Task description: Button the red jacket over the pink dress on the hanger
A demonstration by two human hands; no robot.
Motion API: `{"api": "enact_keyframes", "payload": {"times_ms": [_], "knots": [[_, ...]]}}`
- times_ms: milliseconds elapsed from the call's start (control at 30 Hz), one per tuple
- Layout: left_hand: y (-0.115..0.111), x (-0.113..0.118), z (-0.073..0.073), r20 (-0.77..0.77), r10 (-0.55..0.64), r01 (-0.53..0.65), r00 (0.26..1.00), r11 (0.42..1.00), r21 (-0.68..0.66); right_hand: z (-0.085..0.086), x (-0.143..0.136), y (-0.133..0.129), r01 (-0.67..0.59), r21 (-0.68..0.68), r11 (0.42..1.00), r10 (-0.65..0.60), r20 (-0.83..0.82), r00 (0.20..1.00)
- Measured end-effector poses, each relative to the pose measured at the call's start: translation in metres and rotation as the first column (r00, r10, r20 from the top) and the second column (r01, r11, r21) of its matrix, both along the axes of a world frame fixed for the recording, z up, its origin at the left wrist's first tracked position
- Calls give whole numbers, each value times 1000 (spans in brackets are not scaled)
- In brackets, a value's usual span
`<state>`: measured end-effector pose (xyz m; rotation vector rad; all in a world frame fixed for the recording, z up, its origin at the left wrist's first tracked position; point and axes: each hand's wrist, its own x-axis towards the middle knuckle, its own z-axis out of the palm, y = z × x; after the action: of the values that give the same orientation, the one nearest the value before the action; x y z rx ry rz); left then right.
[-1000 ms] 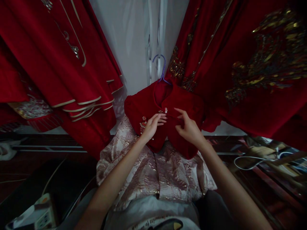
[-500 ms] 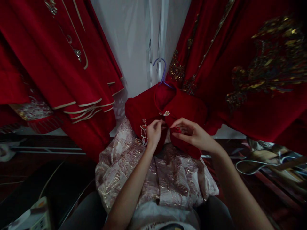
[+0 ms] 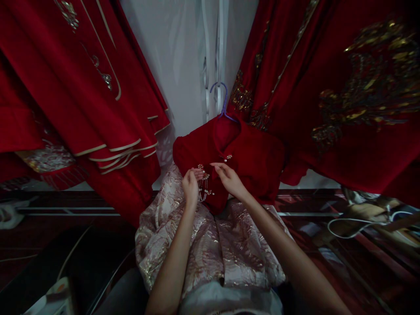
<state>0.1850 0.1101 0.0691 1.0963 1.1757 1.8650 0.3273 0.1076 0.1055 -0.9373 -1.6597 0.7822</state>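
Note:
A red jacket (image 3: 259,151) hangs on a purple hanger (image 3: 224,98), its front panels meeting around the middle. On its left panel is a beaded brooch (image 3: 205,176) with dangling strands, and a small pearl clasp (image 3: 228,158) sits below the collar. My left hand (image 3: 190,187) is at the brooch's left edge, fingers stretched out against the cloth and holding nothing visible. Just right of the brooch, my right hand (image 3: 230,180) rests over the jacket front, its index finger stretched toward the brooch's top. Below hangs a pale pink brocade skirt (image 3: 243,245) with a metallic sheen.
Red garments with pale piping (image 3: 108,113) hang at left, and a red garment with gold sequin embroidery (image 3: 377,92) hangs at right. A white curtain (image 3: 177,65) is behind. A power strip (image 3: 57,297) lies lower left. Cords and assorted items (image 3: 370,218) are at lower right.
My right hand has let go of the right front panel and moved left toward the brooch. The panel now lies flat. My left hand has shifted left to the brooch's edge.

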Motion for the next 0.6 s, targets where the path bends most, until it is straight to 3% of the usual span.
{"api": "enact_keyframes", "payload": {"times_ms": [200,600], "knots": [[-1,2,2,1,-20,20,1000,1000,-17,-12,-9,13,17,62,998,-20,49,999],[-1,3,-3,-18,-7,7,1000,1000,14,-9,-20,12,46,112,993,-48,7,999]]}}
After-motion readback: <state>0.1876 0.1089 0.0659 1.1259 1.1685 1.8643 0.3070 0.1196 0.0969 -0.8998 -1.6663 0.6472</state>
